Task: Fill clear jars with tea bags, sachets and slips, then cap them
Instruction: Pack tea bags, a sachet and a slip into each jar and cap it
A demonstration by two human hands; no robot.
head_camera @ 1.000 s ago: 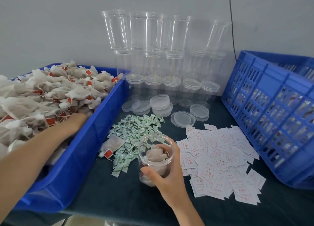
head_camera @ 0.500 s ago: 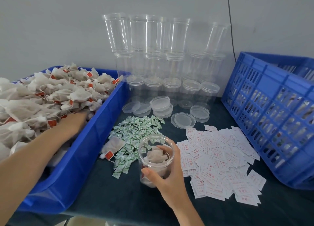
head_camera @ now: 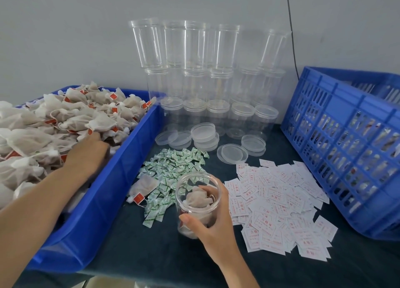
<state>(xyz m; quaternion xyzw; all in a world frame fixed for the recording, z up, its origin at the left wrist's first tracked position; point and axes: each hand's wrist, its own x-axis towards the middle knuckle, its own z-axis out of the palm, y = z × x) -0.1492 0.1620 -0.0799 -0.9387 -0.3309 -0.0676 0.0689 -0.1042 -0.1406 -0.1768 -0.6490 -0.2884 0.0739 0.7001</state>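
A few tea bags [head_camera: 198, 198] already sit in the jar [head_camera: 195, 220], which stands upright on the counter [head_camera: 151, 255]. Our right hand [head_camera: 213, 229] grips it round the side, thumb in front and fingers curled behind.

Left of the jar, our left hand [head_camera: 88, 155] lies palm down on the heap [head_camera: 65, 123] of bags in the blue bin [head_camera: 121, 179]. Its fingertips are buried among them, so we cannot tell whether it has hold of one.

We judge the step in hand to be the tea-bag fill, with room left in the jar. The next move calls for lifting one bag clear of the tangled strings, then carrying it over the bin's wall to the jar's open mouth.

Just behind the jar lie the green sachets [head_camera: 173, 166], to its right the white slips [head_camera: 279, 203], and farther behind it the loose lids [head_camera: 203, 132]. We take all of these to be for later steps.
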